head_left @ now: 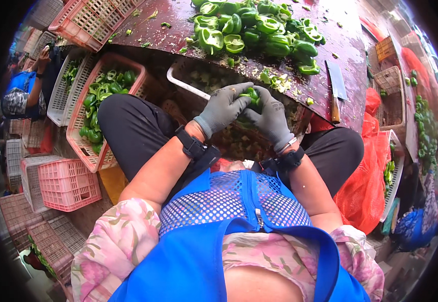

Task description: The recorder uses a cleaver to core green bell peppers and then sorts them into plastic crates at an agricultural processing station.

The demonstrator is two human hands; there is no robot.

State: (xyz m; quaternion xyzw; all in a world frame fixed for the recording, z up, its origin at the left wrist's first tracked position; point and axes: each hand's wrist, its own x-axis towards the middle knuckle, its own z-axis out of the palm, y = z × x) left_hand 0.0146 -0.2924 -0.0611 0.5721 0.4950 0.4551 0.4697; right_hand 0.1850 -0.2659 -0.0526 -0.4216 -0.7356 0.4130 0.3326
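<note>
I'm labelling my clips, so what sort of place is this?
Probably a vegetable-processing workplace: cut green peppers heaped on a table, a knife beside them, and many plastic crates around.

One head-worn fisheye, left of a pair: I look down over blue vest (178, 267), near; hands (223, 108), beyond; counter (349, 45), far.

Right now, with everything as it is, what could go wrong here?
The knife lies with its handle near the edge of the table, so a knock might send it off. The pepper between the left hand and right hand could slip. Pieces might tumble from the heap.
</note>
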